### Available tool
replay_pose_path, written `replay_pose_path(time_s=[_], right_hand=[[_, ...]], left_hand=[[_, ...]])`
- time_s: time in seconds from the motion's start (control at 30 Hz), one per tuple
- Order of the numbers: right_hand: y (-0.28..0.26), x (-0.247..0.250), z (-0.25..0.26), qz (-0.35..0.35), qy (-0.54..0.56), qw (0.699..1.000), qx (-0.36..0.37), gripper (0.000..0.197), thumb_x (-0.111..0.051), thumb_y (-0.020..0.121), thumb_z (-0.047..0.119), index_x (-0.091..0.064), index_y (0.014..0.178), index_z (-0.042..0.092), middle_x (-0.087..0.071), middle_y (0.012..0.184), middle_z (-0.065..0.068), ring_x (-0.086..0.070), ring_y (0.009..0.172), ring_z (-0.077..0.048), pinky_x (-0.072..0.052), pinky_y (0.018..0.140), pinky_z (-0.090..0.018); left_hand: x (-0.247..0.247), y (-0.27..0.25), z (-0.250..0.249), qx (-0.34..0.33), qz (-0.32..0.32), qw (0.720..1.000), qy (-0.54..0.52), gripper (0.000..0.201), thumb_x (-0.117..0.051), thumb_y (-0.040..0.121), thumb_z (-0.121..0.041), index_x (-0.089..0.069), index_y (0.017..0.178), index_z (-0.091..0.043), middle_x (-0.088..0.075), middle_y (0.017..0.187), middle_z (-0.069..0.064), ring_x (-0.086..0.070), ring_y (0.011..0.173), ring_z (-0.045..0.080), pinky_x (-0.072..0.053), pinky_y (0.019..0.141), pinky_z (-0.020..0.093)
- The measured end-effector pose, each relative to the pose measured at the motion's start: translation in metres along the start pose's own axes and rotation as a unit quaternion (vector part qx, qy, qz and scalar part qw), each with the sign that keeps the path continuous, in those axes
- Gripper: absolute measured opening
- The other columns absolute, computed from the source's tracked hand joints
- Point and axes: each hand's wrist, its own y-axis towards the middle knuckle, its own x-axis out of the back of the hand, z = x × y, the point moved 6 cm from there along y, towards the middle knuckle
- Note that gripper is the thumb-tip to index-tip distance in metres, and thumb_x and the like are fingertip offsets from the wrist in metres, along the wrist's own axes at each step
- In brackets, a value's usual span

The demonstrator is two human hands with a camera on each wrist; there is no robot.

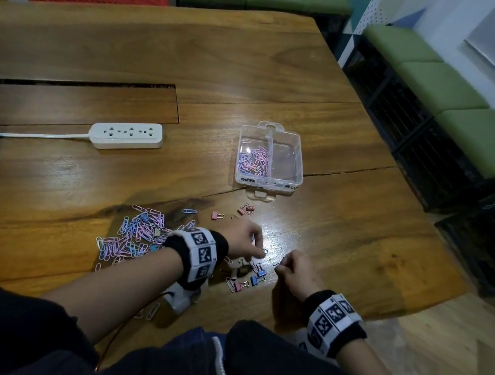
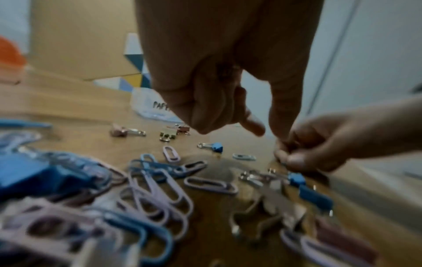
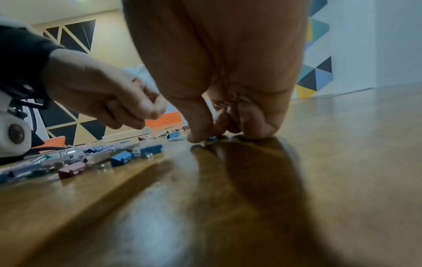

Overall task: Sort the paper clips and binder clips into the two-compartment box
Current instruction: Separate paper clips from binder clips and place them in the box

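The table (image 1: 290, 65) is glossy varnished wood. The box (image 1: 294, 165) is clear smooth plastic. The paper clips (image 1: 136, 232) look matt-coated, probably plastic over wire. The binder clips (image 2: 217, 146) have shiny metal handles. The wristbands (image 1: 201, 254) are cloth.

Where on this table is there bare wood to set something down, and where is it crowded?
Bare wood lies right of the right hand, out to the table edge, and between the power strip and the box. It is crowded under the left hand: paper clips on its left, binder clips between the hands.
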Motion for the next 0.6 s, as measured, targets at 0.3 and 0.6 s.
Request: replay_pose_path(time_s=[0.3,0.6], right_hand=[[0.012,0.012,0.008,0.032,0.323,0.945,-0.045,0.024,-0.041,0.091,-0.001,-0.051,0.082,0.018,-0.052,0.077,-0.002,-0.05,0.066,-0.013,-0.043,0.053,-0.02],[0.021,0.0,0.025,0.062,0.243,0.968,-0.026,0.022,-0.065,0.081,0.021,-0.048,0.067,0.017,-0.058,0.075,-0.003,-0.055,0.071,-0.017,-0.048,0.071,-0.032]], left_hand=[[-0.022,-0.006,-0.014,-0.085,0.017,0.901,0.425,0.021,-0.048,0.092,-0.027,-0.06,0.104,-0.014,-0.064,0.103,0.005,-0.06,0.097,0.021,-0.047,0.079,0.03],[0.027,-0.017,0.03,0.044,0.008,0.917,-0.395,0.022,-0.047,0.07,-0.003,-0.034,0.056,-0.013,-0.046,0.041,-0.006,-0.029,0.029,0.003,-0.023,0.031,0.008]])
